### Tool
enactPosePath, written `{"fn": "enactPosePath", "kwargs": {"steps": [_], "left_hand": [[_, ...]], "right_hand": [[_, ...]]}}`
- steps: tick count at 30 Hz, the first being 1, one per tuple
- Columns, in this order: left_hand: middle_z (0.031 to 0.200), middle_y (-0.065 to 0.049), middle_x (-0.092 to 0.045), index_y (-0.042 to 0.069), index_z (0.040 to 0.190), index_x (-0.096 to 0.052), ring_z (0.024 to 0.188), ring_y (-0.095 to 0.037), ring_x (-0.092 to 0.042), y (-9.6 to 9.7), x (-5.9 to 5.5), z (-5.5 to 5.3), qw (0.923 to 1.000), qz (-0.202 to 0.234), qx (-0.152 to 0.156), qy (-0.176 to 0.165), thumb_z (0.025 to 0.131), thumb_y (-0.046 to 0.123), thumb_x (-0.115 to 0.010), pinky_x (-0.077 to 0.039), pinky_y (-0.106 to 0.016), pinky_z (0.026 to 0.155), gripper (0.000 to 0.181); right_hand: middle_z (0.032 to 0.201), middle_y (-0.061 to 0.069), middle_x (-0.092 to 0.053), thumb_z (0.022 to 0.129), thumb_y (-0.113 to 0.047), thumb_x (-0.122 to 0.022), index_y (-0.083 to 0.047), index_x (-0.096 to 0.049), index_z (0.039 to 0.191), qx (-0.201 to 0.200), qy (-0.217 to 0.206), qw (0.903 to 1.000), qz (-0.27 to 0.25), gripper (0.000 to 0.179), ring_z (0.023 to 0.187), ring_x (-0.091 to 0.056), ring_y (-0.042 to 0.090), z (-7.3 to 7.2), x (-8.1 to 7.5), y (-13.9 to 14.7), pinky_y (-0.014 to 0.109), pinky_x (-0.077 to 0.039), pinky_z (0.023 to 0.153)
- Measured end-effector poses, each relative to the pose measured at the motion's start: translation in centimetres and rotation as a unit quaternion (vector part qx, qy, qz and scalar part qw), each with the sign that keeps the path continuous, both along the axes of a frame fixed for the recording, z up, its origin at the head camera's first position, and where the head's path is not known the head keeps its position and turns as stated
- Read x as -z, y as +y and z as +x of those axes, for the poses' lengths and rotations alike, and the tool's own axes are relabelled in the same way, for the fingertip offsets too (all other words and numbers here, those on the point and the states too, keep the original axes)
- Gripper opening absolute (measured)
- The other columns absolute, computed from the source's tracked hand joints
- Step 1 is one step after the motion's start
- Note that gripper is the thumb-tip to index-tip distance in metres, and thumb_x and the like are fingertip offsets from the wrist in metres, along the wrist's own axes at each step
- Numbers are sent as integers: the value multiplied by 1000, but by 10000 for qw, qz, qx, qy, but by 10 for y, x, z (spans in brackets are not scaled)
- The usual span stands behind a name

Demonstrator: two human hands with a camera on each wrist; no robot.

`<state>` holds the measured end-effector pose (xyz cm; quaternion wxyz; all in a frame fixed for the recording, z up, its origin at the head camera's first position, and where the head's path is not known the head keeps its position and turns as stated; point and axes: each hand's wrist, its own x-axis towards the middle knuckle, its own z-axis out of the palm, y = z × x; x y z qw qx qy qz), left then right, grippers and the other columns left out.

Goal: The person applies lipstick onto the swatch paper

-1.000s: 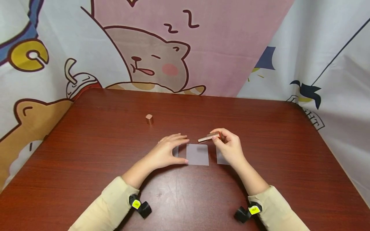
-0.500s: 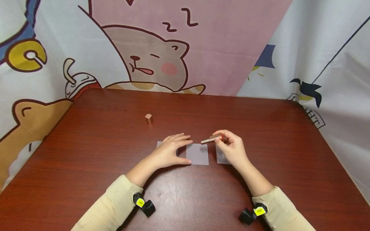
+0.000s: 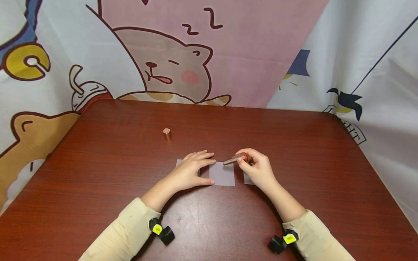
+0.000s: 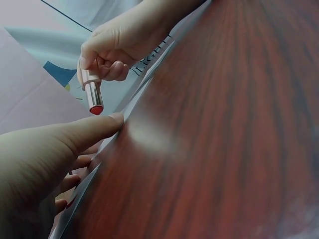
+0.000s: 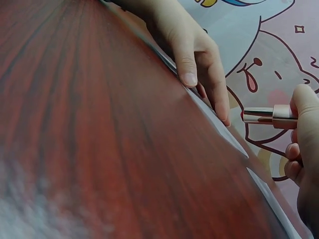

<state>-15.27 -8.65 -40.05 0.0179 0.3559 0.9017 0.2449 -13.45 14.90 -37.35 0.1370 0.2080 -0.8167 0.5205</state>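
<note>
My right hand point(image 3: 259, 168) pinches a rose-gold lipstick point(image 3: 234, 159) between thumb and fingers, its narrow end pointing left, over the far edge of the middle white paper square point(image 3: 223, 177). Red shows at the lipstick's tip in the left wrist view, where the tube point(image 4: 92, 92) tilts downward. My left hand point(image 3: 189, 172) spreads its thumb and fingers on the left side of that square, thumb at the near corner and fingertips at the far one. The lipstick's cap point(image 3: 167, 134) stands upright on the table, beyond my left hand.
A second paper square point(image 3: 179, 162) lies partly under my left hand, and a third point(image 3: 248, 179) is partly covered by my right hand. The reddish-brown table point(image 3: 209, 224) ends at a cartoon-printed curtain point(image 3: 258, 54) behind it.
My right hand has dipped slightly nearer, bringing the lipstick's tip over the middle square's far edge; the tube has turned a little. My left hand has shifted slightly right, then settled.
</note>
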Motion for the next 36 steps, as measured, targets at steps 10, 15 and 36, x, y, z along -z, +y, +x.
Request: {"fn": "enactPosePath", "kwargs": {"steps": [10,15,36], "left_hand": [[138,-1,-39,15,126,-54,130,-22,-25,0,2,0,10000,9,-31,36,74,49,-67,-18,-44,103,64],[138,0,-39,15,126,-54,131,-21,-24,0,2,-1,10000,1,-63,-5,73,50,-68,-17,-43,104,65],[138,-2,-39,14,125,-55,130,-22,-25,0,0,0,9999,90,-39,-63,72,47,-70,-18,-44,103,64]], "right_hand": [[69,1,-52,74,11,-61,0,-63,87,30,195,9989,424,17,55,-42,10,2,-1,-5,22,-35,44],[67,0,-49,74,11,-62,0,-64,86,48,190,9985,502,17,54,-41,10,2,-3,-6,22,-34,44],[71,-8,-52,76,-7,-64,-18,-64,89,-86,433,9935,1047,18,55,-44,7,-16,28,7,20,-36,43]]}}
